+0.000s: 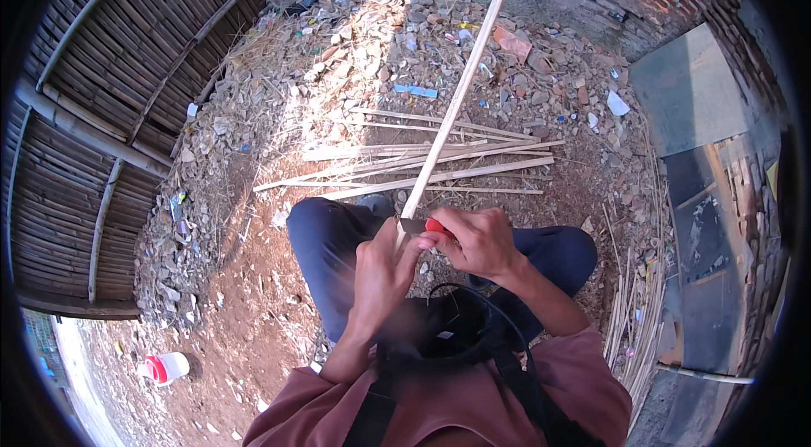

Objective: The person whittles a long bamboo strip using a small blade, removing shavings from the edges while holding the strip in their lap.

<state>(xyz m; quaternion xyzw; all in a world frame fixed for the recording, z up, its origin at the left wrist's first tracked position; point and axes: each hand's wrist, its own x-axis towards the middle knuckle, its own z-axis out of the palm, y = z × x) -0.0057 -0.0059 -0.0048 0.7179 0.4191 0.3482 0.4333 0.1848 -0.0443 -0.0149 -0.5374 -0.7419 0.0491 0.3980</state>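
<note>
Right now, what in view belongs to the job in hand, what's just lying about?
Job:
long pale strip (left hand)
red-handled knife (right hand)
loose pale strips, probably

Lying about:
red-and-white container
blue scrap
white scrap

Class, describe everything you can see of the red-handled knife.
The knife has a short, dark, metal-looking blade and a bright red handle, partly hidden by the right hand gripping it. It points left, roughly crosswise, its blade apparently touching the near end of a long pale strip.
</note>
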